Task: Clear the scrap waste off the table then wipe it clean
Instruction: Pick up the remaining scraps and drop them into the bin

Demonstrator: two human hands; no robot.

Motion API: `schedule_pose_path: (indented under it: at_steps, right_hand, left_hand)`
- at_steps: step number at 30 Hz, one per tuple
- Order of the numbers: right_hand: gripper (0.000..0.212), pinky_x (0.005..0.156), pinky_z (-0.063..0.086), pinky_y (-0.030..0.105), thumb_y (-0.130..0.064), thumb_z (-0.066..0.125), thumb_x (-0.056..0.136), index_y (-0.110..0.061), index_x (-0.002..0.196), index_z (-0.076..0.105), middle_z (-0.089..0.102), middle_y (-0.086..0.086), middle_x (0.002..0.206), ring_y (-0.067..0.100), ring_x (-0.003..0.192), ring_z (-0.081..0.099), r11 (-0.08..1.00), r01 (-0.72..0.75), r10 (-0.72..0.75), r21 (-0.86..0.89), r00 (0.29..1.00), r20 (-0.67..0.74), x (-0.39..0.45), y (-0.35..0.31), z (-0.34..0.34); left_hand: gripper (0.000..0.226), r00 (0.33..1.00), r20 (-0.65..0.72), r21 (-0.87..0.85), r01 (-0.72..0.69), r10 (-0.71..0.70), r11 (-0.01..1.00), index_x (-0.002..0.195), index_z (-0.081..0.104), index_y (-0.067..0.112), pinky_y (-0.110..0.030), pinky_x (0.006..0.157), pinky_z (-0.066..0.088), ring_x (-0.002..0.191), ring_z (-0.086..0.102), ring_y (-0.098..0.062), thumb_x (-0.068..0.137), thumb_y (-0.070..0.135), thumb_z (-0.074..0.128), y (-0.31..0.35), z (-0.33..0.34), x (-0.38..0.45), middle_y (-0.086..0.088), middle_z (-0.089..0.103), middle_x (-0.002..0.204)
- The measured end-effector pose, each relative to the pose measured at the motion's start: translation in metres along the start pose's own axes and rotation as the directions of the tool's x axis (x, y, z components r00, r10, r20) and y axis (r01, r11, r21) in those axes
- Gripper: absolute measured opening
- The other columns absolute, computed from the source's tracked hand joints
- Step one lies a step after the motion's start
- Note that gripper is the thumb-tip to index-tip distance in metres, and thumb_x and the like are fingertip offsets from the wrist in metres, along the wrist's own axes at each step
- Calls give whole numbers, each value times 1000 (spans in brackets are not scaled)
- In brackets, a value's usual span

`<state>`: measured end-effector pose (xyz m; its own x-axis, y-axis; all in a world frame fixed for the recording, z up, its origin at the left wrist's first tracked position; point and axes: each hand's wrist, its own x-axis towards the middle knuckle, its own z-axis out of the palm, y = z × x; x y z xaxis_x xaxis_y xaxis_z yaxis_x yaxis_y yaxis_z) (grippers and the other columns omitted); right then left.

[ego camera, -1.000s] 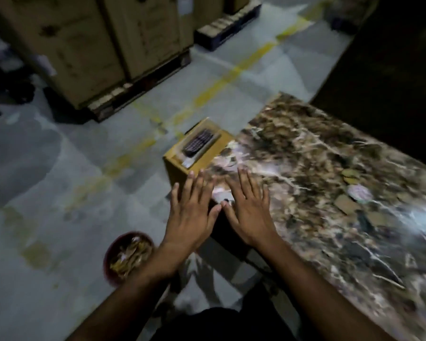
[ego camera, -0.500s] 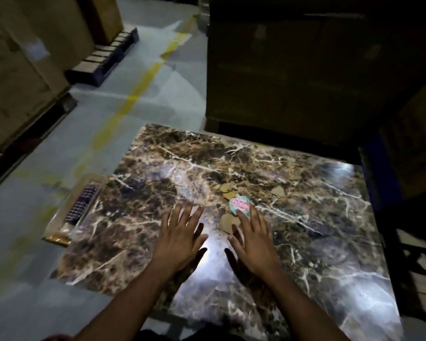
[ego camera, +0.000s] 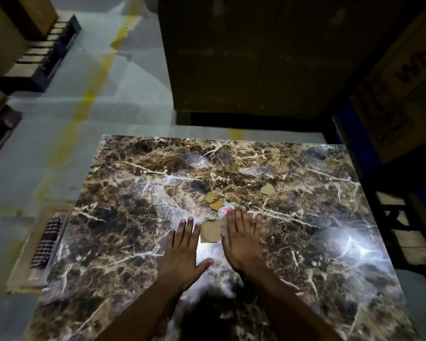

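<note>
Table [ego camera: 123,242]: 5 scraps uncleared—cardboard piece [ego camera: 210,231] between flat, empty left hand [ego camera: 182,252] and right hand [ego camera: 244,242], rest beyond fingertips; wiping pending.

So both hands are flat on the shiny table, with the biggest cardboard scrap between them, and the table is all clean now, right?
Not clean yet. The head view shows the left hand and right hand flat on the table, the biggest cardboard scrap between them, but more cardboard bits and a colourful wrapper remain.

Both forearms are bare, with no sleeves, gloves or jewellery showing.
</note>
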<state>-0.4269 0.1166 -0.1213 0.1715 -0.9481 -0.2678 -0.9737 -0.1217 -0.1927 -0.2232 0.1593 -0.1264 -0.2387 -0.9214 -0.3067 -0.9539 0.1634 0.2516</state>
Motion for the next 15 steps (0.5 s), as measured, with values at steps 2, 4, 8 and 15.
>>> schedule_pose_path:
  at_steps: [2, 4, 8, 15]
  right_hand:
    - [67, 122, -12, 58, -47, 20, 107, -24, 161, -12, -23, -1, 167, 23, 153, -25, 999, 20, -19, 34, 999, -44, 13, 1, -12]
    - [68, 120, -19, 52, -51, 18, 107, -26, 160, -16, -27, 2, 165, 24, 152, -26, 993, -74, 82, 91, 992, -92, 28, 21, -29]
    - [74, 121, -15, 53, -62, 11, 102, -24, 159, -17, -25, 9, 165, 27, 152, -24, 974, -206, 212, 93, 975, -64, 61, 85, -46]
    - [62, 114, -22, 56, -52, 11, 107, -30, 160, -14, -22, -4, 166, 21, 153, -25, 1000, -13, 13, 23, 1000, 0, 62, 71, -28]
  left_hand:
    - [115, 1000, -21, -4, -19, 19, 1000, 162, 3, 15, -52, 121, 1, 156, -6, -32, 82, 92, 30, -3, -11, 22, -11, -9, 169]
    - [122, 999, -37, -12, 3, -3, 1000, 160, -11, 19, -51, 121, -8, 154, -19, -31, 76, 96, 32, -8, -26, 43, -9, -24, 165]
    - [124, 997, 18, -79, -69, 71, 994, 159, -16, 24, -50, 123, -9, 151, -28, -27, 73, 93, 42, -11, -46, 84, -7, -29, 164]
    - [89, 994, -81, 43, -64, 67, 997, 161, -2, 22, -52, 124, -7, 156, -12, -25, 93, 76, 17, 31, -21, 110, 1, -8, 169]
